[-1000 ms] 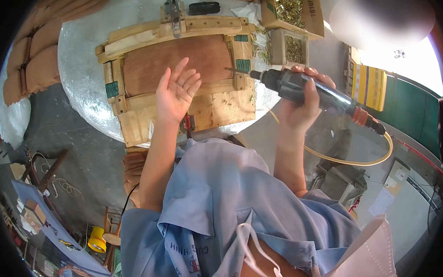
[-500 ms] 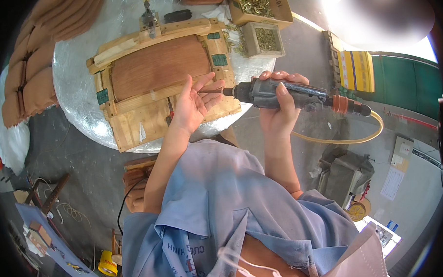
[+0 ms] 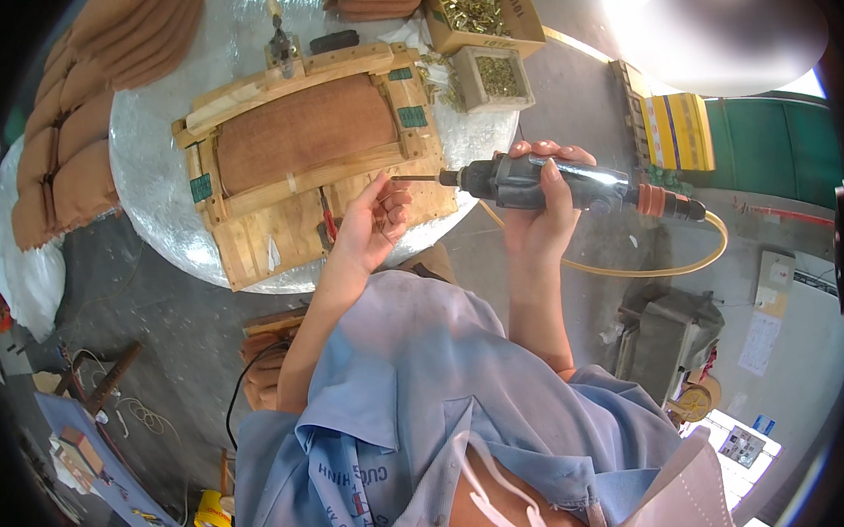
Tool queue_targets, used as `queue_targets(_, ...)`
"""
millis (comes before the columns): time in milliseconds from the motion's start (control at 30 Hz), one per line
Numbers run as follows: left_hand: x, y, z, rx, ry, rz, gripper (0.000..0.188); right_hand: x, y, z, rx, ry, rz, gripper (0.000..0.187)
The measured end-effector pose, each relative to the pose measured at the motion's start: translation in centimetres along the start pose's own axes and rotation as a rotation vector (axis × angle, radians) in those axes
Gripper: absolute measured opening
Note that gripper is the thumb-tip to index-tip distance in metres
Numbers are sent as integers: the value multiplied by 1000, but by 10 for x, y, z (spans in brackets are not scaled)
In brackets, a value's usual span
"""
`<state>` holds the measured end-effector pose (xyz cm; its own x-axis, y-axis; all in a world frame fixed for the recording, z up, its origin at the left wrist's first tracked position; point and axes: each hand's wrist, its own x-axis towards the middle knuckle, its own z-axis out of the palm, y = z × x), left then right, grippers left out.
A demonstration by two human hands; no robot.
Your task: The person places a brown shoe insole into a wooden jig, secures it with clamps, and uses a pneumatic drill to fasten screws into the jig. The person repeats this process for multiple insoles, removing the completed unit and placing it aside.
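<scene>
My right hand [image 3: 551,189] is wrapped round a dark power screwdriver [image 3: 521,181] with a hose at its back end. Its long thin bit [image 3: 416,178] points left. My left hand [image 3: 376,226] is closed, fingers curled, with the fingertips at the tip of the bit; whatever they pinch is too small to make out. Beyond both hands lies a wooden frame [image 3: 303,170] holding a brown panel [image 3: 306,133]. A red-handled tool [image 3: 328,216] rests on the frame's near board, left of my left hand.
The frame lies on a round table [image 3: 149,171] covered in shiny film. A carton of brass-coloured screws [image 3: 474,9] and a smaller box of them [image 3: 499,77] stand at the far right. A dark tool [image 3: 282,47] stands behind the frame. Brown cushions [image 3: 84,173] are piled at left.
My left hand's fingers have gone from spread to curled in at the bit's tip. The screwdriver has shifted slightly to the right and stays in my right hand.
</scene>
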<state>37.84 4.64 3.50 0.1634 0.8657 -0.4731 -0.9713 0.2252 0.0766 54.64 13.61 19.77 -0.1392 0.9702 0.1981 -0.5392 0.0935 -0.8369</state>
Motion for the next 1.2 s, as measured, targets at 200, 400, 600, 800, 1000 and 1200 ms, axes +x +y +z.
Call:
queue_targets(200,1,-1,-4,51,-8,32,24,-3,-5,-3,17,47,24,35)
queue_targets(400,-4,5,-10,367,7,22,16,-1,-15,-5,-45,72,115,35)
queue_targets(600,-22,6,-35,505,-193,-8,11,10,-23,-5,-74,88,280,35)
queue_targets(800,-29,6,-28,454,-86,13,15,21,-11,-7,18,136,328,34)
queue_targets(1000,2,24,-8,320,123,128,24,51,27,3,5,119,210,35)
queue_targets(1200,53,73,-38,566,525,394,28,91,80,6,-310,39,-26,39)
